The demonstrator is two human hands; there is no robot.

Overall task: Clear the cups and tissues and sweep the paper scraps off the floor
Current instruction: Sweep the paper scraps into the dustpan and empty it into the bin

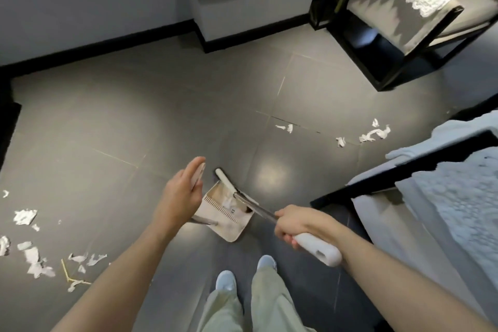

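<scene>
Right hand clamps white plastic broom handle, likely sweeping into beige plastic dustpan; left hand flat, empty, hovering above.

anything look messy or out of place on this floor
Yes. Torn paper scraps lie loose on the floor: a left patch near the frame's edge and a right patch by the furniture. The dustpan stands between them with some bits in it.
</scene>
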